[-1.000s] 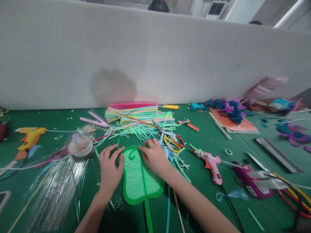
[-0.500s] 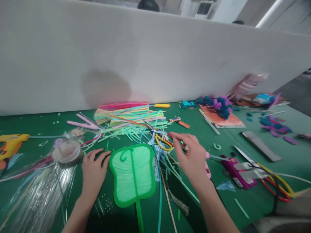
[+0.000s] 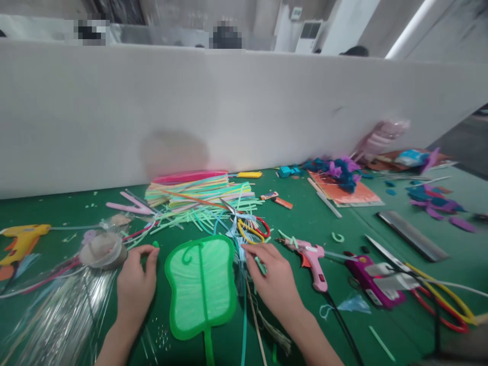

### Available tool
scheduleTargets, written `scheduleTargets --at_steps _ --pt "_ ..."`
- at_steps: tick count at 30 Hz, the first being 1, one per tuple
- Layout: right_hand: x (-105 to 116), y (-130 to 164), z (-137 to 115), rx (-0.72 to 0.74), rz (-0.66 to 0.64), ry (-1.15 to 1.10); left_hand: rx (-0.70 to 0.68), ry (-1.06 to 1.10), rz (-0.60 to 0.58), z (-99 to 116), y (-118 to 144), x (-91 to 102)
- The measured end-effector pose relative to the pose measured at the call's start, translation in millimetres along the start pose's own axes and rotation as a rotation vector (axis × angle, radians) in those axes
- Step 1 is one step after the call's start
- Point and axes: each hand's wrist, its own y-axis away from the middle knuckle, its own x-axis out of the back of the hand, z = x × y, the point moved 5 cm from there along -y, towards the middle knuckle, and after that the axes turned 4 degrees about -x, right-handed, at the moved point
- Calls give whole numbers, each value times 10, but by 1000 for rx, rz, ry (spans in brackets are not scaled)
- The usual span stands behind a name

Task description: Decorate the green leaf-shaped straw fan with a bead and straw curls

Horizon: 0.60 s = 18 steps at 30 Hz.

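Note:
A bright green leaf-shaped fan piece [image 3: 202, 287] with a curled stem lies flat on the green table [image 3: 324, 223] between my hands. My left hand [image 3: 135, 284] rests just left of it, thumb and forefinger pinched on a small green bit [image 3: 155, 244]. To the right of the fan, my right hand [image 3: 272, 279] lies over loose strips, fingers closed on a short green strip [image 3: 261, 265]. Scissors with yellow and red handles [image 3: 252, 229] lie just beyond my right hand. A pink glue gun [image 3: 311, 255] sits to its right.
A stack of coloured straws [image 3: 198, 192] lies behind the fan, with cut strips scattered around. A tape roll [image 3: 102, 249] and a yellow glue gun [image 3: 23, 239] are at left. At right are a purple glue gun [image 3: 371, 277], a metal ruler [image 3: 414, 236] and felt scraps [image 3: 339, 170]. A white partition [image 3: 244, 107] backs the table.
Both hands came off the fan's top edge. My right hand reached right toward the scissors, then came back beside the fan holding a green strip. My left hand slid left and pinched shut.

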Motion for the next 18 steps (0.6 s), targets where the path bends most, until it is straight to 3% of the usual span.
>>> scheduleTargets --at_steps 2,6,12,18 --pt "-105 38 -47 10 -63 -10 88 138 -35 68 34 17" --pt "-294 115 -171 8 -174 -90 194 426 -265 359 183 -47" --pt "-514 197 -315 -66 -297 -210 75 523 -511 857 413 -125" --pt "-554 151 -250 -96 -229 -215 14 514 -537 844 406 -132"
